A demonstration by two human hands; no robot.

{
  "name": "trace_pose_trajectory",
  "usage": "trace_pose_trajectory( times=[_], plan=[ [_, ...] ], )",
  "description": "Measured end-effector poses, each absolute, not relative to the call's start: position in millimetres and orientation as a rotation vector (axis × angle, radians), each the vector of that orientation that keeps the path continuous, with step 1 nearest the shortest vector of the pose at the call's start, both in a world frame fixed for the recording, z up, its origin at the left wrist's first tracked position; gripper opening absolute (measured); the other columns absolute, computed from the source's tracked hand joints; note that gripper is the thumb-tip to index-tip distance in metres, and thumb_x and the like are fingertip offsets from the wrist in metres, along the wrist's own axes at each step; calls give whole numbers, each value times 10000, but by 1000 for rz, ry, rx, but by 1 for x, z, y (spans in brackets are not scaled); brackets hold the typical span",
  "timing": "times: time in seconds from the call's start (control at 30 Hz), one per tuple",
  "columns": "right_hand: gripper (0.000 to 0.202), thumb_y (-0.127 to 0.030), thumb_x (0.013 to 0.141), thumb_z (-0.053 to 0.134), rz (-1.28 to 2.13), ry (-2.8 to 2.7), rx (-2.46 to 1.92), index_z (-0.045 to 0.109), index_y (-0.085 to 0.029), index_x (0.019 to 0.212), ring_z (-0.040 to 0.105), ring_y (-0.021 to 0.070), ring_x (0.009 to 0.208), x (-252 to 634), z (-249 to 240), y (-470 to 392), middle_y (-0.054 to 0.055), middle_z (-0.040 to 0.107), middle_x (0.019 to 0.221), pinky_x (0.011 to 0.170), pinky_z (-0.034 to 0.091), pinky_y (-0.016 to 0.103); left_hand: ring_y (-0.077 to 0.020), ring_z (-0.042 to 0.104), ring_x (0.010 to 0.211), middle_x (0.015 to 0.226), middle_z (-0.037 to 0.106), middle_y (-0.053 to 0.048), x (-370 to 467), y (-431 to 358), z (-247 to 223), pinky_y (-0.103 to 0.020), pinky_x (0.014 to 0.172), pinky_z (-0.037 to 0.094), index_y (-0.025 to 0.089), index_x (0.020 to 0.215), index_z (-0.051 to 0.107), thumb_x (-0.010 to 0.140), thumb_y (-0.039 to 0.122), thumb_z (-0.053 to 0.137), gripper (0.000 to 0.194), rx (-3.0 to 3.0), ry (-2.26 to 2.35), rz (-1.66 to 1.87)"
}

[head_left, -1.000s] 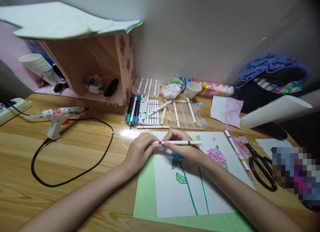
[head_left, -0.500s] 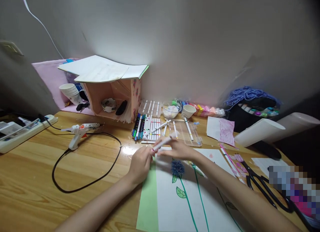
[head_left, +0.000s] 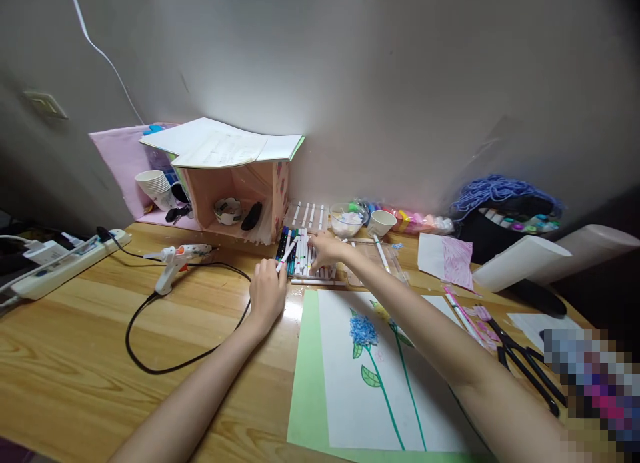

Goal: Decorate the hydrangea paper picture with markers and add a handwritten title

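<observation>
My left hand [head_left: 268,291] is closed on a white marker [head_left: 287,252] near the front left of the marker set. Reaching over the row of markers [head_left: 301,253], my right hand [head_left: 326,251] has its fingers spread and touches them from above; no marker shows lifted in it. White paper [head_left: 350,403] with drawn flowers lies on a green sheet [head_left: 307,383] below my right forearm. A blue flower [head_left: 363,331] and a yellow one stand on green stems with leaves.
At the left are a glue gun [head_left: 173,266] with a black cord and a power strip [head_left: 70,266]. A pink box [head_left: 230,190] stands at the back. A glass bowl [head_left: 347,220], paper cup [head_left: 383,223], purple yarn [head_left: 505,193] and black scissors [head_left: 530,363] lie towards the right.
My hands have parted. My right hand has moved from beside the marker over the drawing to the marker set, while my left hand has shifted left and up, keeping the marker. The view has shifted slightly.
</observation>
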State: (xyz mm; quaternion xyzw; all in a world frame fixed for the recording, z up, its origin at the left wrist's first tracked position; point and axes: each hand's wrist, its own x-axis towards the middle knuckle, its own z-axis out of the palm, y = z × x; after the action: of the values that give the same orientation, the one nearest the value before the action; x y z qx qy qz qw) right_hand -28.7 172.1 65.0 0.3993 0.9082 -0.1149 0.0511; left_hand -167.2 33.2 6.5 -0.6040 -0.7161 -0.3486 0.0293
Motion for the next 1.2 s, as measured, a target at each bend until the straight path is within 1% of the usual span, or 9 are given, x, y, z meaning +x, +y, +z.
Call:
trace_pose_trajectory(
  times=[0.1,0.2,0.4,0.57,0.73,0.8,0.93,1.1,1.2],
  plan=[
    [709,-483,459,826,-295,2740,1189,616,-122,1032,459,367,1106,-29,66,169,180,551,1114,865,454,417,-239,539,856,908,548,-81,-163,35,4,-365,726,432,171,969,490,925,289,406,151,-1912,-2201,-1089],
    [739,-513,486,804,-246,2725,1167,598,-101,1064,457,366,1114,-30,67,165,195,540,1124,889,445,418,-230,545,859,929,538,-78,-163,35,4,-355,734,439,163,1059,469,914,281,438,189,-1980,-2165,-1095],
    [643,-460,521,797,-168,2733,1122,620,-86,1013,517,368,1066,-35,71,158,214,557,1102,838,463,388,-223,518,883,928,531,-70,-160,31,9,-348,771,428,179,943,532,916,273,439,135,-2172,-2031,-1045],
    [599,-364,623,733,-158,2799,1089,547,-149,1149,585,310,996,-25,76,163,154,591,1133,774,470,345,-220,504,885,928,530,-78,-158,29,11,-348,767,420,174,949,574,935,260,384,210,-2261,-1960,-1005],
    [591,-451,574,751,-187,2788,959,598,-146,1056,603,286,927,-17,80,162,138,628,1055,701,468,301,-223,480,1030,1121,553,-59,-157,27,12,-367,869,386,253,1082,603,914,258,445,231,-2440,-1805,-932],
    [568,-460,595,735,-171,2786,922,611,-141,1048,603,272,921,-19,83,162,136,629,1060,700,460,286,-228,453,1095,1204,547,-37,-156,26,11,-393,921,353,274,1099,603,912,255,453,241,-2487,-1759,-907],
    [461,-339,650,711,-175,2759,889,619,-148,1059,603,229,917,-18,88,168,104,652,1039,687,435,242,-229,433,1125,1260,542,-14,-156,26,8,-423,958,313,284,1117,597,912,251,457,250,-2499,-1737,-884],
    [226,-131,660,639,-90,2725,938,667,-154,883,602,245,888,-4,83,183,108,673,951,613,385,246,-234,434,1132,1273,543,-15,-158,27,5,-427,967,301,285,1104,600,866,250,548,246,-2488,-1721,-864],
    [204,-69,704,563,-62,2753,925,662,-164,855,600,219,882,5,75,190,97,673,954,622,368,240,-230,447,1119,1262,553,-16,-159,29,2,-421,953,317,282,1100,598,891,238,512,230,-2465,-1722,-864]
  ],
)
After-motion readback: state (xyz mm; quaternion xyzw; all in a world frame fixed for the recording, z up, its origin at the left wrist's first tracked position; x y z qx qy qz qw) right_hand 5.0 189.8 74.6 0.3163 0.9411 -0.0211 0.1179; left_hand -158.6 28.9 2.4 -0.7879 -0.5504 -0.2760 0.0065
